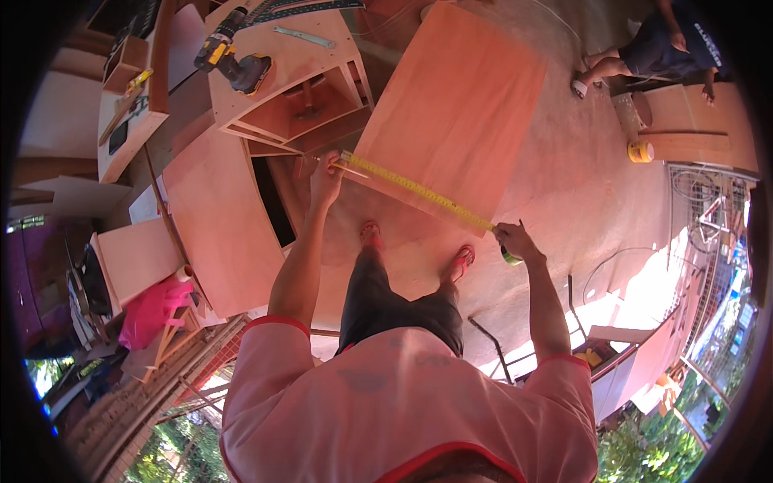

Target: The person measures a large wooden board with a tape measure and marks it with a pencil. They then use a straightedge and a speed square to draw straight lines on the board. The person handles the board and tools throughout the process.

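A plywood panel (pixel 454 105) lies in front of me, with a yellow tape measure blade (pixel 415 187) stretched across its near end. My left hand (pixel 325 179) is closed at the panel's left corner, pinching the tape's end, along with a thin light stick like a pencil (pixel 354 171). My right hand (pixel 515 241) is closed on the tape measure, whose green case (pixel 509 257) shows below the fingers at the panel's right corner.
Wooden cabinets (pixel 208 225) stand at left, a cordless drill (pixel 233 60) and wrench (pixel 304 36) atop one. A pink bag (pixel 153 314) lies lower left. Another person (pixel 660 48) is at upper right near a bucket (pixel 640 151). Metal frames (pixel 491 346) stand lower right.
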`<action>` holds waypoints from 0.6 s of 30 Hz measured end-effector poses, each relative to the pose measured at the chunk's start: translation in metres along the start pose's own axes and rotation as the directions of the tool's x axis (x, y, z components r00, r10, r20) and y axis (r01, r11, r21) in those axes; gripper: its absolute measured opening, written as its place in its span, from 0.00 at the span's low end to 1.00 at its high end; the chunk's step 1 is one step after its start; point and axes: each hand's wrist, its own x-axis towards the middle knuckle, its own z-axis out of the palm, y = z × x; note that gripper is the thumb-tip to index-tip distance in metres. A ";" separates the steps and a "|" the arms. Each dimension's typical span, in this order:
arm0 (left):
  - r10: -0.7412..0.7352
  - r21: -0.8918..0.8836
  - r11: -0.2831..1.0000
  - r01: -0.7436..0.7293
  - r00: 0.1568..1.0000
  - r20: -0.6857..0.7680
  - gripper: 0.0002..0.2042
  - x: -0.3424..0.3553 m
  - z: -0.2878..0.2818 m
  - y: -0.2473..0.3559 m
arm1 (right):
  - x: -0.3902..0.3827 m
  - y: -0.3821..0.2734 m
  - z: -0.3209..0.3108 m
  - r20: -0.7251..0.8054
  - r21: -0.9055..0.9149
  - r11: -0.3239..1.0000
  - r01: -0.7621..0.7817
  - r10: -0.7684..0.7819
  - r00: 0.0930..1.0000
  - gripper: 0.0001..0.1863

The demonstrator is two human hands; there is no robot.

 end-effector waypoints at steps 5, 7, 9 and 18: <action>-0.105 -0.168 0.975 0.142 0.972 0.212 0.19 0.043 0.018 -0.034 | 0.038 -0.009 -0.001 -0.027 -0.019 1.000 -0.017 0.017 1.000 0.18; -0.147 -0.209 0.961 0.182 0.974 0.171 0.20 0.047 0.027 -0.031 | 0.048 -0.010 -0.001 -0.024 -0.078 0.994 -0.082 0.080 0.996 0.19; -0.188 -0.282 0.936 0.209 0.977 0.098 0.20 0.046 0.032 -0.024 | 0.053 -0.012 0.000 -0.061 -0.102 0.994 -0.051 0.045 0.997 0.19; -0.232 -0.405 0.879 0.252 0.968 0.097 0.25 0.045 0.046 -0.021 | 0.051 -0.022 -0.002 -0.084 -0.067 0.979 -0.190 0.185 0.979 0.20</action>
